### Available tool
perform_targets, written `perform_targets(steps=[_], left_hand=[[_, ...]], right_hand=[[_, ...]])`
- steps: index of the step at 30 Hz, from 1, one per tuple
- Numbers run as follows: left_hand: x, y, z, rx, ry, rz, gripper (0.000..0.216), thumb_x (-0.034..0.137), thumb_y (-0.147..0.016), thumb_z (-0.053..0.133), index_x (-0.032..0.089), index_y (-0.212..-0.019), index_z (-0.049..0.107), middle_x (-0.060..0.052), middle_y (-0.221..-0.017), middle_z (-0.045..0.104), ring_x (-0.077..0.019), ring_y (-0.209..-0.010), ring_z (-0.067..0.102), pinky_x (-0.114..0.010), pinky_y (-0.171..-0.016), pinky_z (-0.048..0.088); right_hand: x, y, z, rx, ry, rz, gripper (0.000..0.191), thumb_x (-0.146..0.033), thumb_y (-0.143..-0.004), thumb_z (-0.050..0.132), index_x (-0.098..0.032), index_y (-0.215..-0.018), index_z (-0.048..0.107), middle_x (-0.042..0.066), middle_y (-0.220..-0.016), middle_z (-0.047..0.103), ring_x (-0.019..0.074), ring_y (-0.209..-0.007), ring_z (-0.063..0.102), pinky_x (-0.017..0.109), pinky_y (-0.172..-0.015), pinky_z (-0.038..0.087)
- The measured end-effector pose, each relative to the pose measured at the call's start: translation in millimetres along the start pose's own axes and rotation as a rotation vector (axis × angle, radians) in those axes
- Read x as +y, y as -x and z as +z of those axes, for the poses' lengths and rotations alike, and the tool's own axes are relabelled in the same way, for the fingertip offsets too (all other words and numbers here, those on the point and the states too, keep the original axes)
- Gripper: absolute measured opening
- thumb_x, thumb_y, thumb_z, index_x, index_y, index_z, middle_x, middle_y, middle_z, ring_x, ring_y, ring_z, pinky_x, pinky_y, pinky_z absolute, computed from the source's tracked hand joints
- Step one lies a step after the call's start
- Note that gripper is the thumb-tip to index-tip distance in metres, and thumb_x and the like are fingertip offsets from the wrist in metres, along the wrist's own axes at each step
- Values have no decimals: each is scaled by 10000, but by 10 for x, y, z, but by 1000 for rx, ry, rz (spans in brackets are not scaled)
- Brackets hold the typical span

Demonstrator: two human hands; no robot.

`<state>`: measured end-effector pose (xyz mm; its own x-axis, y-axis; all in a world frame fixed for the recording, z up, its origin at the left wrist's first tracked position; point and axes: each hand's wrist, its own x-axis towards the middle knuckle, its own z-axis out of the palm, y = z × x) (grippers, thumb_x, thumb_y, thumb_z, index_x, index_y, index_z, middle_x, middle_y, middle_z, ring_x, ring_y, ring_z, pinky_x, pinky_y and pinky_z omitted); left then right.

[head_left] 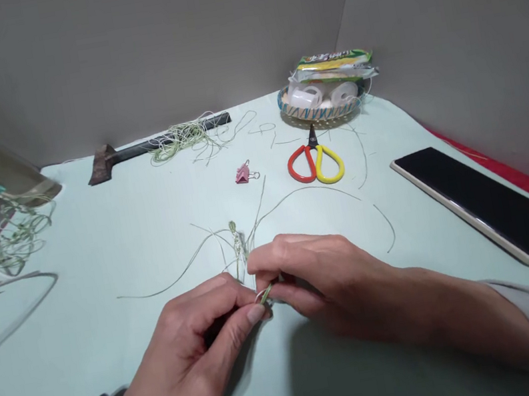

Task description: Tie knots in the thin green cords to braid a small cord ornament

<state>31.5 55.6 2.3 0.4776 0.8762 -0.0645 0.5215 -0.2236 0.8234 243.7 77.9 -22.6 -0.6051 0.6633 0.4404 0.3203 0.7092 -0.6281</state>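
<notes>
A knotted cord piece (237, 242) of thin green and white strings lies on the pale green table (122, 228), its loose ends fanning out to both sides. My left hand (201, 337) pinches the near end of the strings between thumb and forefinger. My right hand (318, 277) meets it from the right, fingers closed in a pinch on the same strings at about the middle of the table's near half. The two hands touch at the fingertips.
Red-and-yellow scissors (315, 162) and a pink binder clip (243, 174) lie beyond the hands. A small basket (323, 109) with tape rolls and a packet stands at the back. A bundle of string (181, 137) rests on a dark tool. A phone (490, 197) lies right.
</notes>
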Motion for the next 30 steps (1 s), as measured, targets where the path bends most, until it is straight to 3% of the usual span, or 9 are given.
perform_targets(steps=[6, 9, 14, 17, 24, 30], left_hand=[[0, -5, 9, -10, -8, -4, 313, 341, -992, 507, 229, -759, 684, 14, -729, 680, -156, -672, 627, -250, -601, 486], [0, -5, 14, -15, -21, -16, 316, 344, -988, 505, 227, -756, 683, 16, -707, 667, -151, -643, 612, -248, -581, 475], [5, -6, 11, 4, -57, 6, 327, 340, -987, 497, 224, -739, 677, 14, -683, 651, -147, -612, 605, -237, -539, 462], [15, -14, 5, 17, -69, 23, 312, 315, -980, 506, 223, -735, 674, 19, -669, 648, -138, -595, 605, -221, -527, 462], [-14, -23, 16, 3, -51, 4, 322, 341, -989, 507, 238, -729, 667, 35, -671, 639, -128, -589, 583, -218, -530, 441], [-33, 22, 24, -7, 1, -108, 270, 386, -968, 532, 286, -776, 692, 50, -736, 650, -135, -662, 581, -232, -596, 430]], right_hand=[[-63, 46, -76, -61, -18, 42, 461, 22, -898, 487, -239, -1278, 485, 25, -1188, 651, 118, -993, 625, 240, -842, 520], [-105, 59, -162, -132, -15, 81, 487, 59, -852, 468, -225, -1248, 480, 66, -1325, 567, 144, -1120, 580, 259, -882, 508], [-121, 60, -251, -225, 151, 169, 312, 22, -850, 481, -224, -1041, 492, -8, -972, 596, 120, -822, 552, 249, -722, 457], [-92, 56, -253, -258, 218, 137, 240, 23, -843, 478, -207, -908, 502, -15, -840, 547, 138, -775, 479, 273, -691, 400], [48, 35, -257, -212, 475, -77, 218, 24, -839, 497, -187, -851, 551, 35, -867, 564, 182, -799, 441, 321, -720, 374], [118, 2, -271, -21, 468, -116, 221, 2, -875, 523, -151, -923, 674, 38, -857, 662, 181, -756, 484, 324, -709, 402]])
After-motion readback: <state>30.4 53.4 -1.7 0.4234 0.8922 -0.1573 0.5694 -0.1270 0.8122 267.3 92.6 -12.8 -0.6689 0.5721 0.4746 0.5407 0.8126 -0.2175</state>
